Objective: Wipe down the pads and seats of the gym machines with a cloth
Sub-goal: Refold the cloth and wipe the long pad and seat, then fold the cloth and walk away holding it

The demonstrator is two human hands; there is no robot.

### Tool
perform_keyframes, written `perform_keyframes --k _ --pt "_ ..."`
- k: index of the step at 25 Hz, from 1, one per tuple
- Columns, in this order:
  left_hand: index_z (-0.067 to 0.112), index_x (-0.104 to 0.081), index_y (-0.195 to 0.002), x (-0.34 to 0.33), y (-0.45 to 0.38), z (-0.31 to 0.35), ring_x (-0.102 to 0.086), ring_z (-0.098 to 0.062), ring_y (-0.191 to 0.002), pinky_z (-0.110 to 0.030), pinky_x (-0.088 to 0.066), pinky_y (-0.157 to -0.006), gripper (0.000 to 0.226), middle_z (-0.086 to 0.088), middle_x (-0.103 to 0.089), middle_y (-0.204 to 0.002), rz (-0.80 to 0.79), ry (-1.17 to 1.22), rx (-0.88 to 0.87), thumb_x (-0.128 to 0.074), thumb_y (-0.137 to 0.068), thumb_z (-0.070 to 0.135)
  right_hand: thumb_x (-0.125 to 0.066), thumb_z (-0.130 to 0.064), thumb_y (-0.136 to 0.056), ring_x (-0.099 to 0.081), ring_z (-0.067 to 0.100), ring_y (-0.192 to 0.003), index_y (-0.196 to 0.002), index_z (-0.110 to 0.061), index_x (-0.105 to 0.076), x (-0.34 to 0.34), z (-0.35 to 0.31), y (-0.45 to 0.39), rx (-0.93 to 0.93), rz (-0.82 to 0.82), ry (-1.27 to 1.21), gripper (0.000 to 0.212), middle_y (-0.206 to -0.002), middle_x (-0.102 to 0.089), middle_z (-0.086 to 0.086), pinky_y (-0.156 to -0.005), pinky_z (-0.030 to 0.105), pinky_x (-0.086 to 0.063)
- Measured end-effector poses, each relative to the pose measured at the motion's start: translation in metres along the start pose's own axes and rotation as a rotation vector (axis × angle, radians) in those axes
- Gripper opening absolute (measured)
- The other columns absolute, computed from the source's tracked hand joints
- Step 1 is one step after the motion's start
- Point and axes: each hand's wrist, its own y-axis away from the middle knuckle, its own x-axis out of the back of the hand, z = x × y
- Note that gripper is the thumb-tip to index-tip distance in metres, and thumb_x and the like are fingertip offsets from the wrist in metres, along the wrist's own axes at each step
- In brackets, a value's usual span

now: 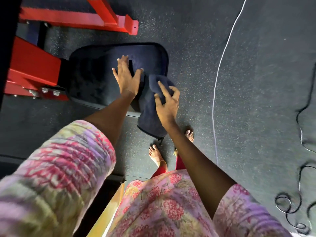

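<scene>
A dark navy seat pad of a red-framed gym machine sits at centre left. My left hand lies flat on the pad's right part with its fingers spread. My right hand grips a dark blue cloth just off the pad's right edge. The cloth hangs down from that hand toward the floor.
Speckled dark rubber flooring spreads to the right. A thin white cable runs across it, and black cables coil at the far right. My bare feet stand below the cloth. Red frame bars cross the top left.
</scene>
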Motion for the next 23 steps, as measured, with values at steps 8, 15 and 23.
perform_keyframes --k 8,15,23 --pt "0.022 -0.067 -0.1 0.022 0.063 0.049 -0.047 -0.013 -0.118 -0.029 -0.028 -0.112 0.065 -0.001 -0.061 -0.113 -0.606 0.555 0.389 -0.067 -0.06 0.073 -0.053 -0.04 -0.094 -0.042 0.026 -0.128 -0.133 -0.022 -0.054 0.046 -0.049 -0.005 -0.483 -0.109 -0.248 0.044 -0.137 -0.042 0.014 -0.111 0.034 -0.03" --pt "0.015 -0.046 -0.128 0.078 0.067 0.148 -0.067 -0.005 -0.072 -0.017 -0.052 -0.06 0.036 0.009 -0.07 -0.077 -0.784 0.643 0.374 -0.048 -0.093 0.005 -0.071 -0.051 -0.075 -0.055 0.022 -0.112 -0.132 -0.024 -0.049 0.14 -0.087 -0.053 -0.407 -0.091 -0.275 0.067 -0.132 -0.047 0.007 -0.093 0.042 -0.05" --pt "0.009 -0.056 -0.122 0.054 0.057 0.252 -0.066 -0.023 -0.096 -0.033 -0.052 -0.077 0.033 -0.007 -0.069 -0.104 -0.856 0.71 0.293 -0.058 -0.09 0.019 -0.07 -0.03 -0.081 -0.068 0.024 -0.096 -0.122 -0.001 -0.06 0.256 -0.135 -0.077 -0.538 -0.394 -0.726 0.051 -0.111 -0.068 0.012 -0.084 0.038 -0.056"
